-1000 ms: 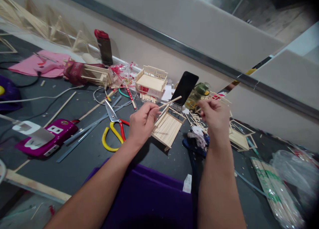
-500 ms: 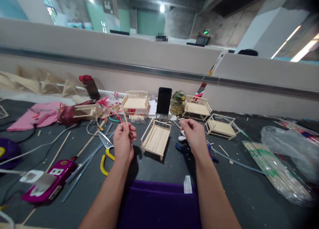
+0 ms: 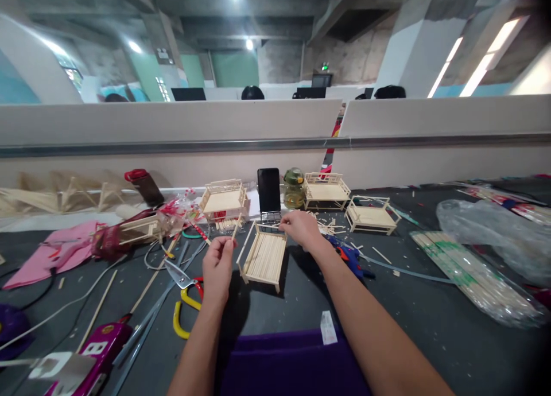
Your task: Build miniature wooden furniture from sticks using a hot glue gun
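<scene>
My left hand is closed in a pinch around a thin wooden stick that points upward. A red striped pencil-like rod also sticks out from between its fingers. Just right of that hand, a small bed frame model made of wooden sticks stands on the dark table. My right hand reaches to the model's back right corner, with thumb and fingers pinched together. Whether it grips the corner post or a tiny piece there is hidden.
Yellow-and-red-handled scissors lie left of my left arm. A blue glue gun lies beyond my right forearm. Behind stand a phone, a green-lidded jar and several stick models. Bagged sticks lie at right.
My right hand has moved left, from beside the bed frame model to its back right corner. My left hand still holds the stick and the striped rod. The camera view has tilted up.
</scene>
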The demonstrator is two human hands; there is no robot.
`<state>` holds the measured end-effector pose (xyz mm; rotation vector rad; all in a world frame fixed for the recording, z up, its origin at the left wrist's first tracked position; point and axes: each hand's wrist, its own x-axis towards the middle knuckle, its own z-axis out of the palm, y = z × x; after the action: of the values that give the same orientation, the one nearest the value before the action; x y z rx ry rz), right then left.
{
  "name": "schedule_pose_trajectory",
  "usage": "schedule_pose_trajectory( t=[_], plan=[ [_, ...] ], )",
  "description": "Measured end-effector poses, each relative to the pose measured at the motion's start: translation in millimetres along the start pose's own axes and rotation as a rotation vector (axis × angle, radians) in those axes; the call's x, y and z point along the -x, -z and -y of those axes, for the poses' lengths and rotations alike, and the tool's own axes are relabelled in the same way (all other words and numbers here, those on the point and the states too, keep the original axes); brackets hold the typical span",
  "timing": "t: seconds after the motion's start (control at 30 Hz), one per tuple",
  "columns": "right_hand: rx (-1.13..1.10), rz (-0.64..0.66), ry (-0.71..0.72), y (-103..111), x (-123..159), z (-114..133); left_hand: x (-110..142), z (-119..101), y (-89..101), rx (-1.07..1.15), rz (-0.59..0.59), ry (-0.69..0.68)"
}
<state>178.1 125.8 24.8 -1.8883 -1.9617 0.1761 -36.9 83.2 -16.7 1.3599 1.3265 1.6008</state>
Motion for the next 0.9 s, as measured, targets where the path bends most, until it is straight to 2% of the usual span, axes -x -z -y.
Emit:
schedule_pose_trajectory(
  t=[0.13, 0.23, 0.37, 0.7, 0.9],
  plan=[
    [0.038, 0.034, -0.014, -1.4, -2.7, -2.1, 2.9, -1.1, 1.4, -0.346, 0.065, -0.185],
    [0.045, 0.054, -0.023, -2.4, -3.8, -4.1, 5.4, -4.6, 1.2, -0.494, 0.106, -0.234],
    [0.042, 0.060, -0.026, -3.6, -4.3, -6.0, 7.2, -7.5, 0.4, -0.550, 0.126, -0.237],
    [0.021, 0.058, -0.017, -3.9, -4.3, -8.1, 6.4, -12.6, 2.3, -0.644, 0.199, -0.370],
    [0.025, 0.057, -0.022, -3.8, -4.3, -7.6, 5.3, -10.9, 3.9, -0.650, 0.231, -0.401]
  ],
)
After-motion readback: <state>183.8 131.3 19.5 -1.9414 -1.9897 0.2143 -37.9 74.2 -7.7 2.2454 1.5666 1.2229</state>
